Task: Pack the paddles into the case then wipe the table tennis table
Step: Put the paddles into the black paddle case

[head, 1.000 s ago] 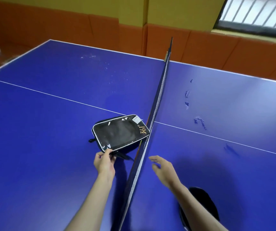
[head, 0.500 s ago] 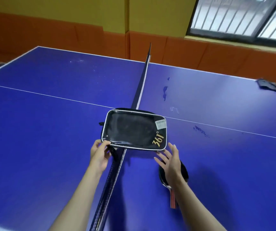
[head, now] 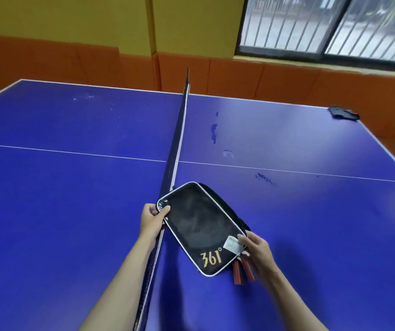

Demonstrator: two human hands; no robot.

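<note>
While the table tennis table (head: 72,211) fills the view, blue, its net (head: 176,149) running away from me down the middle, the wiping half of the task looks untouched: scuffs and smears show right of the net.

Dark cloth-like object (head: 343,113) at the far right corner; cannot tell what it is.

Case (head: 201,229): black, white piping, "361°" printed near me. It sits just right of the net, between both hands. Long axis runs diagonally, far-left to near-right.

Left hand (head: 152,219) pinches the far-left corner, thumb on top. Right hand (head: 256,250) pinches the near-right edge by the white tag.

Contents: two red paddle handles (head: 243,271) protrude from the near-right end, beside my right hand, the nearer one. Blades hidden; judged inside. Zip not visibly closed. Next: push the handles in along that axis.
</note>
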